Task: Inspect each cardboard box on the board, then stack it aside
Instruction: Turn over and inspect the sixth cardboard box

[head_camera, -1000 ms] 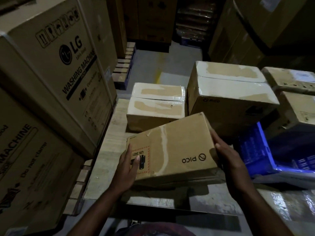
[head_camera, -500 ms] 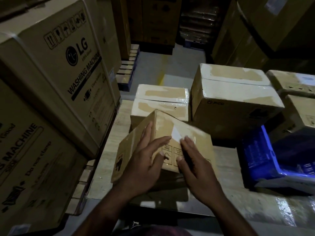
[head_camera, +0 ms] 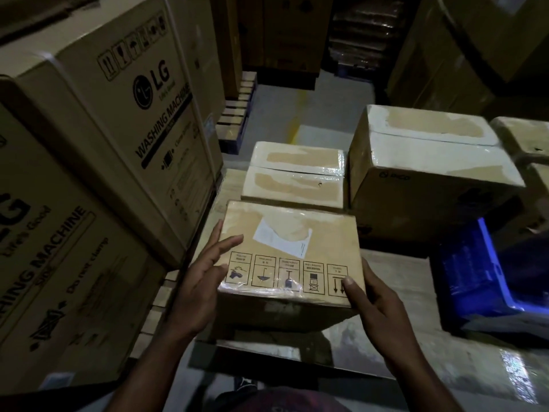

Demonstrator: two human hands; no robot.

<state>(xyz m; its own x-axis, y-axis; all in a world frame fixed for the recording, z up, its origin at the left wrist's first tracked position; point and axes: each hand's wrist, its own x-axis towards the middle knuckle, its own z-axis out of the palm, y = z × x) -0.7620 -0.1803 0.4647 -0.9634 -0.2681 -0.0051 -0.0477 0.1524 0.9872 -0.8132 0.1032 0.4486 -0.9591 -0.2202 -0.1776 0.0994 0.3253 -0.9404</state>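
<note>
— Currently, item one: cardboard box [head_camera: 291,251], between your two hands over the near part of the board [head_camera: 410,272], with the symbol face and white label up. Whether its underside touches the board, I cannot tell.

— Entry two, grip. Your left hand [head_camera: 202,281] lies against the left edge, fingers straight and spread, curled round nothing. Your right hand [head_camera: 377,301] pinches the near right corner, thumb on top, fingers wrapped below.

— Risk one, then: only one hand truly clamps. The top face is glossy with tape. If you tilt the box to read another side, your flat left hand may slide and the box could pivot off that right corner.

— Risk two, neighbours. The taped box [head_camera: 297,176] sits just behind, the larger box [head_camera: 430,173] behind and to the right, and the washing machine cartons [head_camera: 118,114] stand close on your left. Swing wide and a corner will likely clip one.

— Risk three: the blue crate [head_camera: 475,278], on your right beside the board. Should your stack lie that way, you carry past it in poor light, and a snag there could cost you the load.

— Risk four, the label. It looks torn along one edge, and dragging your fingers across it may tear it further.

— Remedy, noted: curl your left fingers round the edge before you turn the box.
</note>
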